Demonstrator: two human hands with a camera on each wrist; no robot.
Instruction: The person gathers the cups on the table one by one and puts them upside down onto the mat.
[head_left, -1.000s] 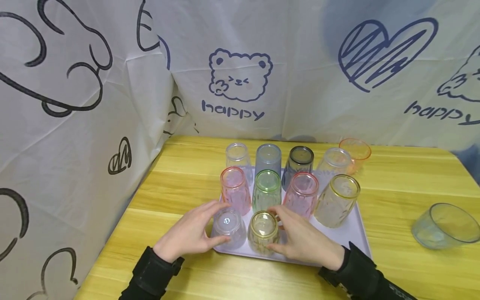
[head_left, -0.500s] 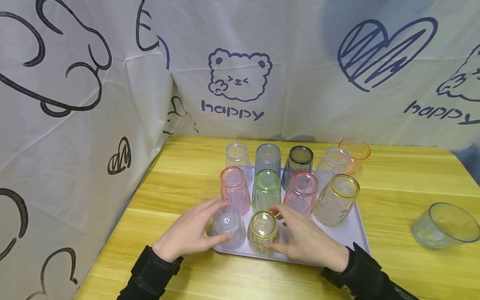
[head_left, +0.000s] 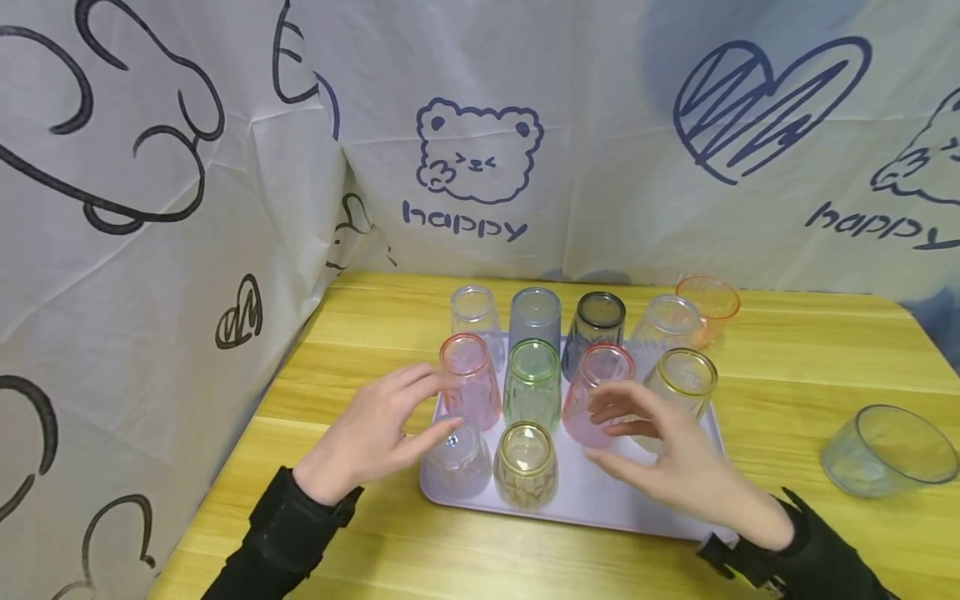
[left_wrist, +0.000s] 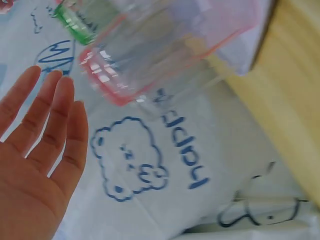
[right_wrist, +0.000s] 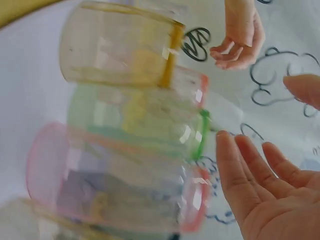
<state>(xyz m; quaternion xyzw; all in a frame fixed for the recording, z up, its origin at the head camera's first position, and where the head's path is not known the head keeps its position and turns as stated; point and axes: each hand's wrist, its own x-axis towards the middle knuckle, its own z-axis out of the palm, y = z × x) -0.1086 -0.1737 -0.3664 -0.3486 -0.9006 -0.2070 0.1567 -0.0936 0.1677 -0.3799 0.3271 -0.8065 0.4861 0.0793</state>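
In the head view, several glasses stand upside down on a lilac tray [head_left: 592, 504]. My left hand [head_left: 375, 437] hovers over the clear glass [head_left: 459, 473] at the tray's front left corner, fingers spread and holding nothing. Beside that glass is a short yellow glass [head_left: 527, 482]. My right hand [head_left: 678, 458], also holding nothing, is raised over the tray in front of a pink glass [head_left: 581, 412] and a taller yellow glass [head_left: 686, 379]. The middle row also has another pink glass [head_left: 476, 398] and a green glass [head_left: 532, 396]. Both wrist views show the palms free.
A back row holds a clear glass [head_left: 472, 312], a blue glass [head_left: 535, 321], a dark glass [head_left: 596, 337] and another clear one. Off the tray, an orange glass [head_left: 708, 312] stands behind and a blue-grey glass bowl [head_left: 885, 454] at right. A patterned cloth [head_left: 615, 167] hangs behind.
My right hand has let go of the short yellow glass and moved right. My left hand has lifted up off the clear glass. Both glasses stay in place on the tray.
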